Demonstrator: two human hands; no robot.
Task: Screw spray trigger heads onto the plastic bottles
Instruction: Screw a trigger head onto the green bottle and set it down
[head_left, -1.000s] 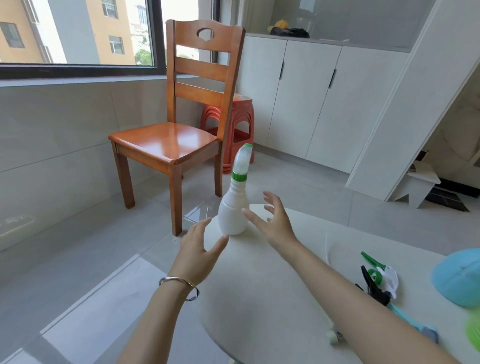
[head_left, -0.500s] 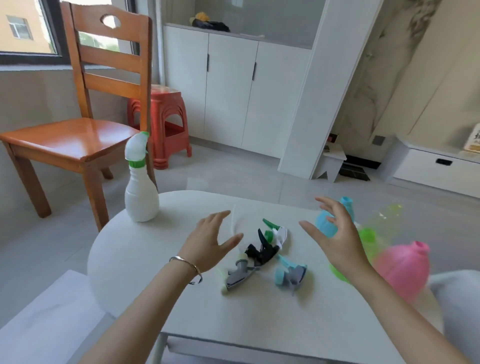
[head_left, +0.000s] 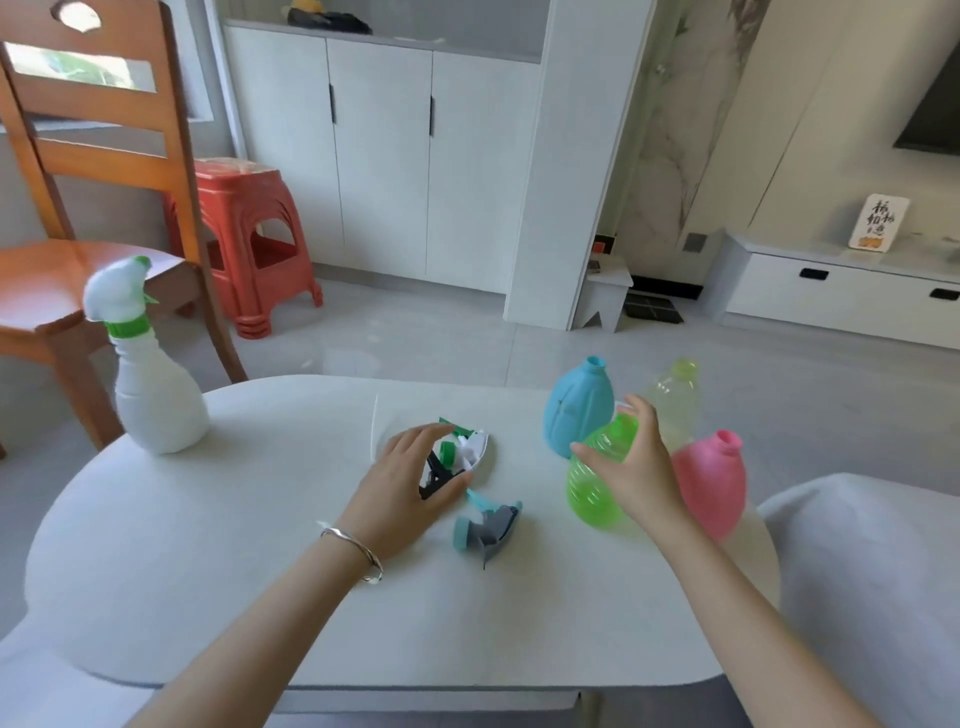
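Observation:
A white bottle (head_left: 156, 400) with a white and green trigger head screwed on stands at the table's far left. Several capless bottles stand at the right: blue (head_left: 574, 410), green (head_left: 592, 488), pale clear (head_left: 672, 400) and pink (head_left: 714, 483). Loose trigger heads lie mid-table: a black one (head_left: 436, 480), a white and green one (head_left: 470, 449), and a teal and grey one (head_left: 488, 525). My left hand (head_left: 405, 483) curls over the black head, fingers apart. My right hand (head_left: 636, 467) rests spread against the green bottle's upper part.
The white oval table (head_left: 208, 545) fills the foreground. A wooden chair (head_left: 88, 156) and a red stool (head_left: 244, 228) stand behind its left end. A grey cushion (head_left: 872, 571) lies beside the table's right edge.
The view swung right, away from the white bottle. My left hand dropped onto the pile of trigger heads, and my right hand moved onto the green bottle.

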